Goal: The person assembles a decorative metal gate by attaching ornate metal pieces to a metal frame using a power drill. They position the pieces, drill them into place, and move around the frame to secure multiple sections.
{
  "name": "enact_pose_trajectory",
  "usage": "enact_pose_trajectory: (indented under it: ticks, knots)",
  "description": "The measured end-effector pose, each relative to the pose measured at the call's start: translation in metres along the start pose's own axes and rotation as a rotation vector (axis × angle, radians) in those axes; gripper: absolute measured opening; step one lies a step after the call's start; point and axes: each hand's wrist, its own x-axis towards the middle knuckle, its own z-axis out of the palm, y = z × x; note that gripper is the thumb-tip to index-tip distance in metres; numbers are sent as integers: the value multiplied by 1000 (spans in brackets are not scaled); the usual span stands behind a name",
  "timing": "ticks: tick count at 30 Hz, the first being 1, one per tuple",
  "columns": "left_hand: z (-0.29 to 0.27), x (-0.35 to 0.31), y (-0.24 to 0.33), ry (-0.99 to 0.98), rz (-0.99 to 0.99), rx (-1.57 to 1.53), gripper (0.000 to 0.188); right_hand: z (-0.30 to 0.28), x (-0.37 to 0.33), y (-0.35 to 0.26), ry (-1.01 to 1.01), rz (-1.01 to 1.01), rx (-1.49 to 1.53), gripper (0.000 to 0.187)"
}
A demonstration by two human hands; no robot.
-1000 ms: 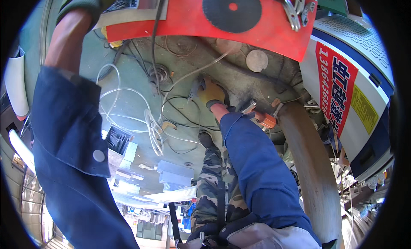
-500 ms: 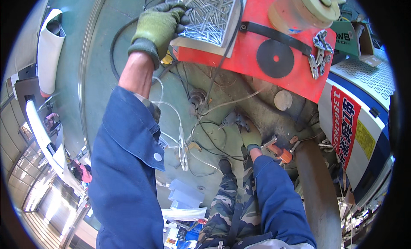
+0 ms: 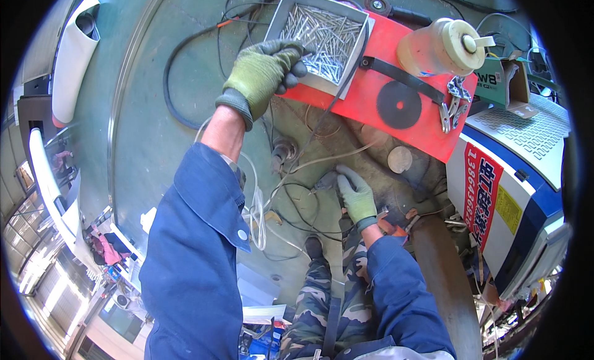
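fasteners (image 3: pixel 328 41), slim, silvery and metal, lie heaped in an open, rectangular, pale grey box (image 3: pixel 278 18) at the upper middle of the head view, by the left end of a flat, bright red board (image 3: pixel 430 140). the left hand (image 3: pixel 263 74), in an olive-green glove with dark grey fingers, is at the box's near left corner, its fingers curled and drawn together; i cannot tell whether they pinch anything. the right hand (image 3: pixel 357 198), in a similar glove, is low over the greenish floor (image 3: pixel 154 112), its fingers loosely parted, just beside a grey power tool (image 3: pixel 325 182); whether they touch is unclear. on the board are a round black disc (image 3: pixel 388 112), a flat black strap (image 3: pixel 405 79), shiny metal clamps (image 3: pixel 455 103) and a see-through plastic jug (image 3: pixel 427 50) with a cream lid. to the right stands a white and blue metal cabinet (image 3: pixel 544 190) with red and yellow labels, and a thick brown pipe (image 3: pixel 447 276) lies near the right forearm.
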Motion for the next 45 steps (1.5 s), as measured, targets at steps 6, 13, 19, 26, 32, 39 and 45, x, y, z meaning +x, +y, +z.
enact_pose_trajectory:
  ticks: [6, 13, 19, 26, 32, 39, 45]
  knots:
    - [18, 3, 6, 52, 14, -79, 23, 18, 0, -153, -49, -265, 236, 33]
    - [19, 30, 23, 285, 309, 249, 21, 32, -9, -174, -125, -210, 358, 34]
    - [26, 10, 29, 326, 441, 226, 23, 26, -24, -166, -87, -163, 355, 37]
    - [38, -117, -35, -138, 48, 40, 25, 11, -55, -221, -250, -437, 240, 63]
    - [24, -227, -87, -168, 78, 199, 22, 19, -121, -173, -310, -424, 13, 36]
    - [7, -368, -148, -192, -115, 38, 23, 52, -232, -108, -279, -177, -10, 22]
    - [3, -474, -204, -95, -168, -463, 23, 84, -331, -65, -11, -634, -102, 15]
